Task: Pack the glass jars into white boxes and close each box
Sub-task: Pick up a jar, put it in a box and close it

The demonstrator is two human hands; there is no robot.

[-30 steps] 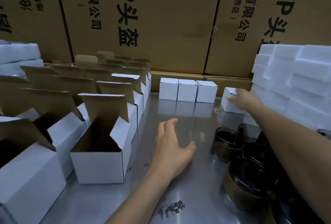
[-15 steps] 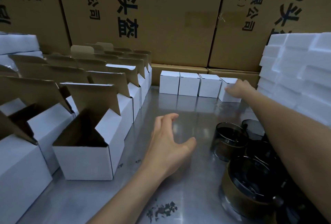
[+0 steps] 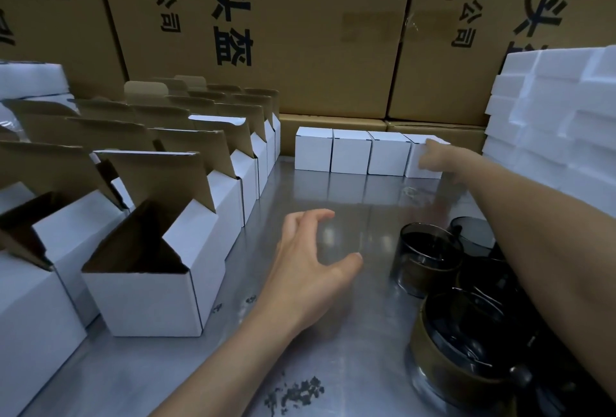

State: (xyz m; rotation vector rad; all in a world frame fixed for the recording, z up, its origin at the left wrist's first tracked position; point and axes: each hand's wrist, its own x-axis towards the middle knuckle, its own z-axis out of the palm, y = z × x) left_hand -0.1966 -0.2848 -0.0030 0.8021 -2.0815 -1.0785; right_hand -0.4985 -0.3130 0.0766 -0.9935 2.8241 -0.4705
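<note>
1. Right hand (image 3: 433, 158) is out at the back of the metal table (image 3: 350, 203), fingers resting on the fourth closed box (image 3: 420, 163), which sits flush at the right end of the closed row (image 3: 350, 154).
2. Left hand (image 3: 310, 266) hovers mid-table, fingers spread and loose, holding nothing.
3. Dark glass jars (image 3: 430, 260) cluster bottom right, beside the right forearm.
4. Open white boxes (image 3: 150, 283) line the left side, flaps up.

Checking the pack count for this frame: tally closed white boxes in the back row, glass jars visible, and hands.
Closed white boxes in the back row: 4
Glass jars clearly visible: 3 (more may be hidden under the right arm)
Hands: 2, the left hand and the right hand
Total: 9
</note>
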